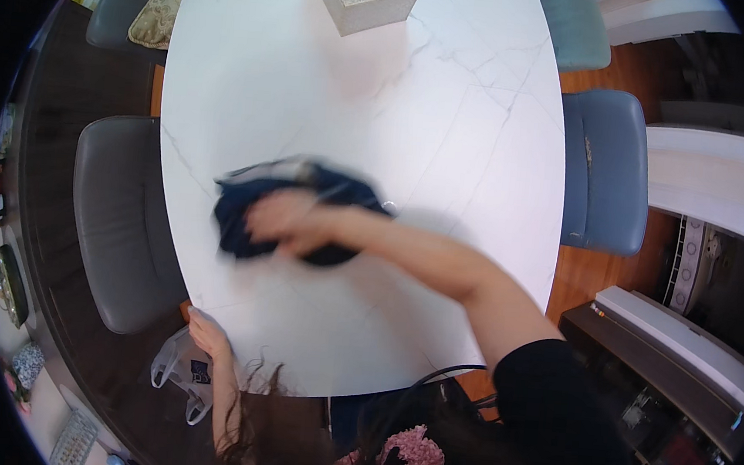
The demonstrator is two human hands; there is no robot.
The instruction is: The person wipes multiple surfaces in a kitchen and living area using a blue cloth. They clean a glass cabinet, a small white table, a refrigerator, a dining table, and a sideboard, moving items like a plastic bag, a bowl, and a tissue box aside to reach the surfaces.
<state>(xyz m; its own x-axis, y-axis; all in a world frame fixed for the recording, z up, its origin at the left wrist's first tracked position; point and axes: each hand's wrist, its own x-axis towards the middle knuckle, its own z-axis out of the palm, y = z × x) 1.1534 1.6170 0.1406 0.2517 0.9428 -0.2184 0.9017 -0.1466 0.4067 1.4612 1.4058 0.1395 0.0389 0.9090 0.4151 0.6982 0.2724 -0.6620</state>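
My right hand (281,222) reaches across the white marble-look table (311,333), blurred by motion. It bears down on a bunched dark blue cloth (233,212) with a pale strip along its far side. Fingers and cloth are too smeared to show whether it is a garment or a rag. A small bright ring-like spot shows at the cloth's right end. At the table's near left edge lies my left hand (208,334), touching the rim with nothing visible in it. Its underside is hidden.
A glittery tissue box (370,3) stands at the far end. Grey chair (121,219) and blue chair (606,172) flank the table. A white plastic bag (181,368) is beside my left wrist. A patterned cushion (160,12) sits far left; a dark cabinet (650,359) stands right.
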